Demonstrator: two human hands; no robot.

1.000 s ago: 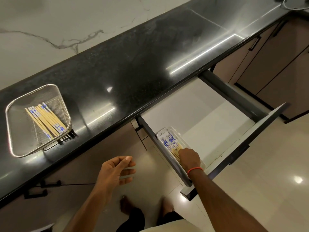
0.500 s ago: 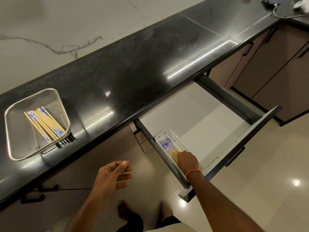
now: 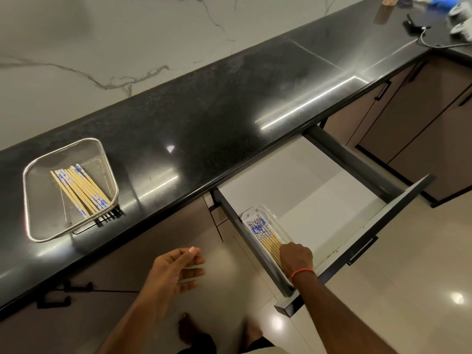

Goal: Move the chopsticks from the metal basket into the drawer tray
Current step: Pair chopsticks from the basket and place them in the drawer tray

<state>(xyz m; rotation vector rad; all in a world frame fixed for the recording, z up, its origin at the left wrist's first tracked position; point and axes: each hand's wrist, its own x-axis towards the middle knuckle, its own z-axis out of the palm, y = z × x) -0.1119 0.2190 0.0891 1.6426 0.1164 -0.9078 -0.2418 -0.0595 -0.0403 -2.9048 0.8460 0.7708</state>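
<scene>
The chopsticks in the tray (image 3: 265,235) lie directly under the right grip (image 3: 296,258). Their plain ends are beneath its knuckles and their blue-patterned ends run away from it toward the far end of the white drawer tray (image 3: 258,207). The tray sits along the left side wall of the open drawer (image 3: 306,185).

The right grip is bent down onto those near ends with the back of the hand toward the camera. Its fingers are hidden, so I cannot tell whether they pinch the sticks or only press on them.

The left grip (image 3: 176,270) hangs over the floor with its fingers loosely spread, holding nothing. Well apart from it, up and to its left, more chopsticks (image 3: 79,190) lie slantwise in the metal basket (image 3: 25,200) on the black table (image 3: 204,111).
</scene>
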